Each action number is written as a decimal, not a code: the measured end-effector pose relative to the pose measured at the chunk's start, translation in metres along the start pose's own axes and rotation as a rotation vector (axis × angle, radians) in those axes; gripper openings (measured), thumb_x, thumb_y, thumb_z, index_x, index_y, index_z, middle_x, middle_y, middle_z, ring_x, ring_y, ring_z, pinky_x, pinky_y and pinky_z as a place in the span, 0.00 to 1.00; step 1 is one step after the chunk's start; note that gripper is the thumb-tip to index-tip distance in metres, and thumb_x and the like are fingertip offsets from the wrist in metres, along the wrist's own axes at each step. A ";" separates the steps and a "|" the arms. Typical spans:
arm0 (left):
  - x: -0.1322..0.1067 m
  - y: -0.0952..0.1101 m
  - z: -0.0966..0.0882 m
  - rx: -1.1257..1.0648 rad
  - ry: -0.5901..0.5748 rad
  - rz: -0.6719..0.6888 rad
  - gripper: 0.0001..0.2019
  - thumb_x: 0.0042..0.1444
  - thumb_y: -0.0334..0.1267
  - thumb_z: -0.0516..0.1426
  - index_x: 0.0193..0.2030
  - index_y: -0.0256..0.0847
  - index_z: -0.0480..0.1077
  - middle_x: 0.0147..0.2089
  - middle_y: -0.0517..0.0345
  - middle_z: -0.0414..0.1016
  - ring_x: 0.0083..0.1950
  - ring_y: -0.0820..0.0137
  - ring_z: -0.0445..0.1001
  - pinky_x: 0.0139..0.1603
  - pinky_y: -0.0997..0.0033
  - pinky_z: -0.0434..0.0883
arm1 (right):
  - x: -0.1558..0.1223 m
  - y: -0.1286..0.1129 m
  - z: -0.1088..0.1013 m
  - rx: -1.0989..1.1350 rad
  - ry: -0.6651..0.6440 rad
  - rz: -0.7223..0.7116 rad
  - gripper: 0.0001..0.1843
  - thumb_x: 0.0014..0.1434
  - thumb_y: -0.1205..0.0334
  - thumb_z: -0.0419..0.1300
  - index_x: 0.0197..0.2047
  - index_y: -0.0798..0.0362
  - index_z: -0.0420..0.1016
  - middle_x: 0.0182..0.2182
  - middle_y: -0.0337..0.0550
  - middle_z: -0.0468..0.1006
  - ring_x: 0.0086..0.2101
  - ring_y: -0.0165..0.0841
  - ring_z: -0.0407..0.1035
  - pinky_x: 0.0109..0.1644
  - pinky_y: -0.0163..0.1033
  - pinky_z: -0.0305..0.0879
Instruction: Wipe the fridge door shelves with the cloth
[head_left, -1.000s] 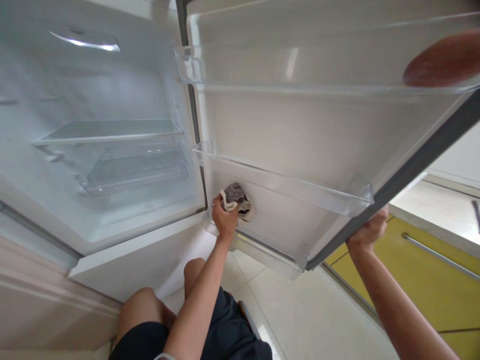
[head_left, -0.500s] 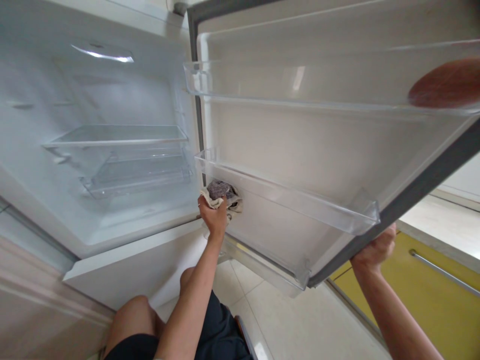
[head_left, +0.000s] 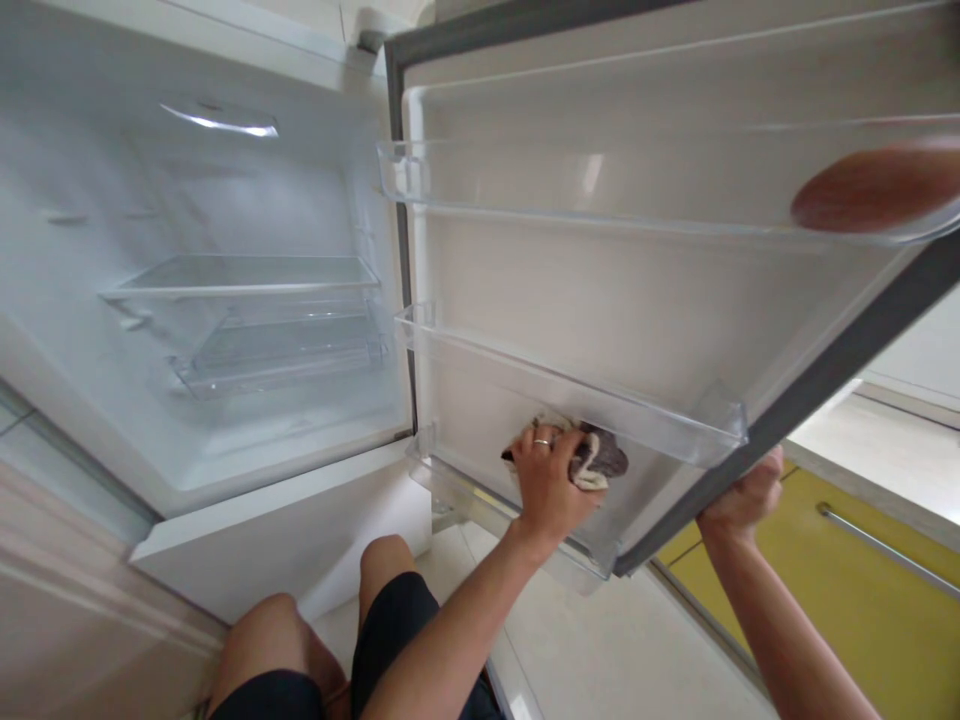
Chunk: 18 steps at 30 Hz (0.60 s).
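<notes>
My left hand (head_left: 550, 482) presses a crumpled grey and cream cloth (head_left: 596, 455) against the white inner panel of the open fridge door (head_left: 555, 300), just below the lower clear door shelf (head_left: 570, 385). A ring shows on one finger. My right hand (head_left: 742, 498) grips the outer edge of the door near its bottom corner, fingers curled round it. The upper clear door shelf (head_left: 600, 195) holds a brown rounded thing (head_left: 874, 188) at its right end.
The fridge compartment (head_left: 225, 300) on the left stands open with a glass shelf (head_left: 240, 275) and a clear drawer (head_left: 285, 345). My bare knees (head_left: 315, 600) are below. Yellow cabinet fronts with a metal handle (head_left: 885, 545) stand at the right; a pale tiled floor lies underneath.
My left hand slid the cloth to the right along the door panel, from near the hinge side toward the middle. My right hand stayed on the door edge.
</notes>
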<state>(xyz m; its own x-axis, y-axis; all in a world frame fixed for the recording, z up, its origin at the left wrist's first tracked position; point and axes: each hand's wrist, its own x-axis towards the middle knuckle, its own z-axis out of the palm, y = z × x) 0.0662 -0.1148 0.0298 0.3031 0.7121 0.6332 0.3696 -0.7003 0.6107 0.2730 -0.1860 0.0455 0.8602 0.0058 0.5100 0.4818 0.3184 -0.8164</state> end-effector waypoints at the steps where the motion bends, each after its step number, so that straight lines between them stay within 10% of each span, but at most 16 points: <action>1: -0.005 0.005 0.003 -0.002 -0.060 0.039 0.18 0.49 0.43 0.66 0.48 0.50 0.77 0.48 0.50 0.75 0.53 0.52 0.69 0.55 0.51 0.64 | 0.001 0.000 0.000 -0.012 -0.002 -0.002 0.23 0.59 0.40 0.52 0.24 0.48 0.52 0.20 0.33 0.51 0.23 0.29 0.46 0.24 0.37 0.47; 8: -0.015 0.015 0.013 -0.020 -0.392 0.186 0.17 0.53 0.49 0.63 0.49 0.51 0.77 0.53 0.49 0.75 0.58 0.52 0.67 0.56 0.50 0.64 | 0.006 0.005 0.003 0.000 -0.029 -0.007 0.30 0.55 0.29 0.53 0.26 0.48 0.55 0.21 0.31 0.54 0.24 0.27 0.49 0.25 0.36 0.51; 18: -0.025 -0.022 0.041 -0.075 -0.689 0.179 0.20 0.47 0.44 0.66 0.49 0.47 0.78 0.50 0.49 0.79 0.56 0.52 0.73 0.56 0.54 0.70 | 0.015 0.016 0.009 0.067 -0.005 0.049 0.26 0.56 0.34 0.55 0.27 0.49 0.58 0.21 0.30 0.55 0.23 0.26 0.51 0.25 0.34 0.52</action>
<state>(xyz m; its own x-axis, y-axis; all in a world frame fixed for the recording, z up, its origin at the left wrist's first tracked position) 0.0864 -0.1150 -0.0188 0.8487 0.4376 0.2971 0.2086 -0.7931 0.5723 0.2920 -0.1720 0.0425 0.8814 0.0272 0.4716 0.4272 0.3804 -0.8202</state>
